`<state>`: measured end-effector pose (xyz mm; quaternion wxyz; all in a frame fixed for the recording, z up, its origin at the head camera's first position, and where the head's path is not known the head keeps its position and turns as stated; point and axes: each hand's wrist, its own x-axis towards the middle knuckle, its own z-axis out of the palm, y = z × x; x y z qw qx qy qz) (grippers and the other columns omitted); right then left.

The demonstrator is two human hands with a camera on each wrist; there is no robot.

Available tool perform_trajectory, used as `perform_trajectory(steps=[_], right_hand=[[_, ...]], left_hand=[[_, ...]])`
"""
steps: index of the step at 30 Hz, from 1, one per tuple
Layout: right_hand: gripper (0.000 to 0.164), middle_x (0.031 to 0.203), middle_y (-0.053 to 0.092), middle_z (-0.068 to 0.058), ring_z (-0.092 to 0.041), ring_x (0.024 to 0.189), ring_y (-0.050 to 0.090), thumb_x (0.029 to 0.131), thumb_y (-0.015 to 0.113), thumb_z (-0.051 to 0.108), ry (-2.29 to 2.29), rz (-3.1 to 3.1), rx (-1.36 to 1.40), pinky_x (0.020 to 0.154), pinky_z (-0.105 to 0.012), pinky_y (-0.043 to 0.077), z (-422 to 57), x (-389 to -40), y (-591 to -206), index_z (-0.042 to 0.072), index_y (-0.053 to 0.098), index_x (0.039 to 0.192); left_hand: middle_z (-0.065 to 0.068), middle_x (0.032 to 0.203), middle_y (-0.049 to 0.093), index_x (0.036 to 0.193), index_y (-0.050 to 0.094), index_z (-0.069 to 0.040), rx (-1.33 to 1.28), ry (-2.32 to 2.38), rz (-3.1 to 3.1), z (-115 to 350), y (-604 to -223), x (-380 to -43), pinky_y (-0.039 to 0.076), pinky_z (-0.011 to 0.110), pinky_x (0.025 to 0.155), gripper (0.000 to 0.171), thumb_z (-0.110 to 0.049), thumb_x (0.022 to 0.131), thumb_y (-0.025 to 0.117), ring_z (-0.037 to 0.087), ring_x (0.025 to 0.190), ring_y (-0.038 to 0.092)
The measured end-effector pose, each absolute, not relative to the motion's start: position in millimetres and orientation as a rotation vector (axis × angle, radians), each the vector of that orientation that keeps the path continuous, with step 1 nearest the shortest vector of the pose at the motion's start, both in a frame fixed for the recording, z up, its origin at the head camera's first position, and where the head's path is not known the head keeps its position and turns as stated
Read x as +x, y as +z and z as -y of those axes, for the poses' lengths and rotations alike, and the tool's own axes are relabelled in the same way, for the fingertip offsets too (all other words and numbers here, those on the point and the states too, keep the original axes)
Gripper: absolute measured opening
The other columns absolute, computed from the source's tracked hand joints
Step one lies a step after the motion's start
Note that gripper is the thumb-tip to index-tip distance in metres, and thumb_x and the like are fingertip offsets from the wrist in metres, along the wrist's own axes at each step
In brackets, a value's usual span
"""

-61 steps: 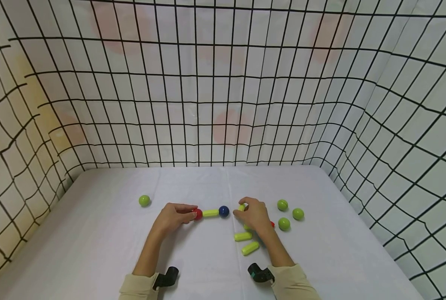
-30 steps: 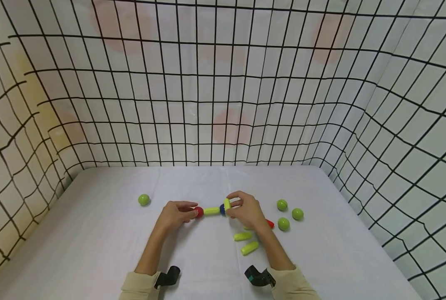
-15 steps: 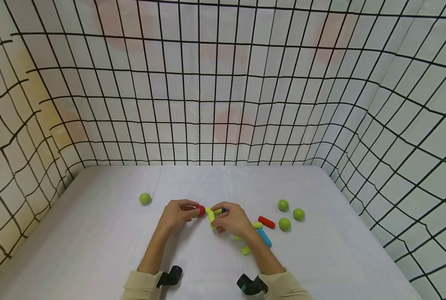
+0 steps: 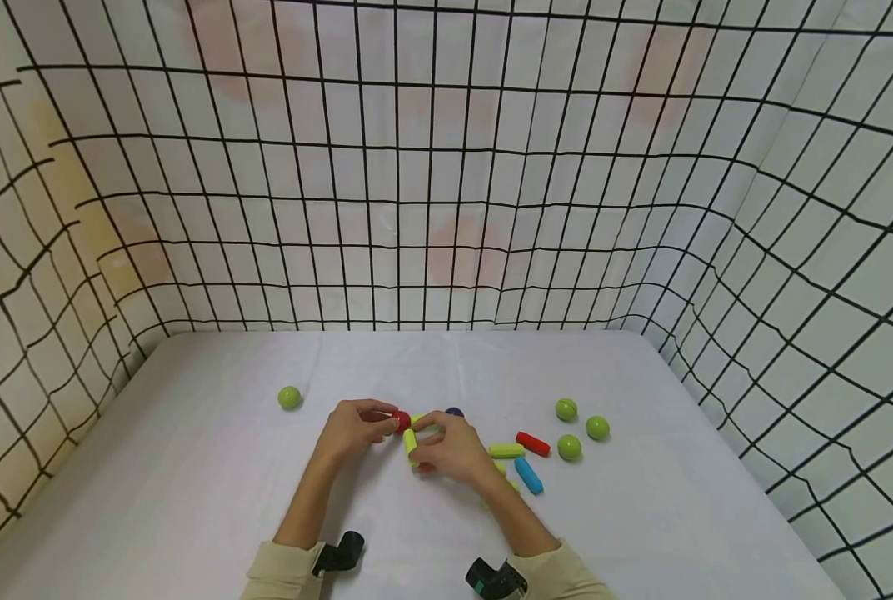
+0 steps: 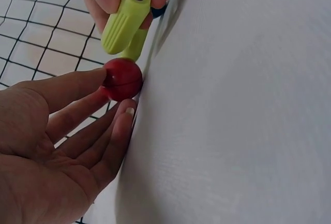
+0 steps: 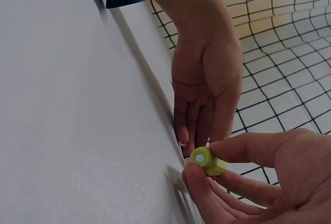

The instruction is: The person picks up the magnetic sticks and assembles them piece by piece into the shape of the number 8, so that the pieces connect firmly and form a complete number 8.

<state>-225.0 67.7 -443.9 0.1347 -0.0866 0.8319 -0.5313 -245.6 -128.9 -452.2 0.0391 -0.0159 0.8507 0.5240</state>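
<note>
My left hand (image 4: pixel 351 433) pinches a glossy red ball (image 4: pixel 401 422) between thumb and fingers, low over the white table. From that ball a yellow-green magnetic rod (image 5: pixel 136 45) runs to a dark blue ball (image 4: pixel 455 412), both partly hidden by the other hand. My right hand (image 4: pixel 450 448) pinches a second yellow-green magnetic rod (image 4: pixel 410 447). In the left wrist view this ribbed rod (image 5: pixel 126 21) shows a metal disc in its end and overlaps the first one, just beside the red ball. The right wrist view shows its end (image 6: pixel 200 158) between thumb and fingertips.
Right of the right hand lie a red rod (image 4: pixel 532 443), a blue rod (image 4: pixel 528 475) and several yellow-green rods (image 4: pixel 506 450), some behind the forearm. Green balls (image 4: pixel 570 447) rest farther right; another green ball (image 4: pixel 289 397) is at left. Black-grid walls (image 4: pixel 431 200) surround the table.
The right hand has carried its yellow-green rod leftward, past the blue ball, to the red ball. The left hand keeps its pinch there. The red and blue rods have come into sight.
</note>
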Motion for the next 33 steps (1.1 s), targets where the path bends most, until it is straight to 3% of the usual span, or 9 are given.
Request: perform_trajectory(steps=[8, 33], right_hand=[[0.039, 0.092, 0.077, -0.010, -0.022, 0.072, 0.075, 0.087, 0.078, 0.016, -1.528, -2.405, -0.263, 0.083, -0.039, 0.059, -66.1, -224.7, -448.6, 0.005, 0.065, 0.121], [0.036, 0.087, 0.077, -0.010, -0.021, 0.070, 0.075, 0.088, 0.076, 0.012, -1.612, -2.373, -0.269, 0.079, -0.035, 0.058, -58.8, -224.1, -453.4, 0.000, 0.064, 0.120]], left_hand=[[0.009, 0.099, 0.078, 0.110, 0.078, -0.010, -0.045, 1.600, -2.617, 129.6, -453.0, -245.3, 0.047, 0.027, 0.068, 0.022, -0.019, 0.091, 0.075, 0.017, 0.074, 0.069], [0.005, 0.096, 0.078, 0.106, 0.079, -0.012, -0.059, 1.601, -2.628, 128.3, -451.5, -242.9, 0.048, 0.029, 0.070, 0.020, -0.023, 0.089, 0.077, 0.019, 0.077, 0.069]])
